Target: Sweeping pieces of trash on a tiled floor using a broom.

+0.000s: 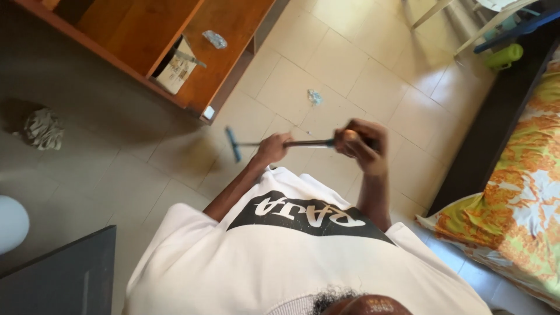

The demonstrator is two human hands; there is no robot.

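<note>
A: Where's the long dark-handled broom with the blue head?
B: Over the pale tiled floor. The left hand and right hand are closed round its handle, mid-sweep; next comes steady strokes.

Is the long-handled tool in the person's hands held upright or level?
Roughly level. The long-handled tool runs sideways from the right hand through the left hand, with its blue head above the floor tiles.

glossy tiled floor, wooden shelf
</note>
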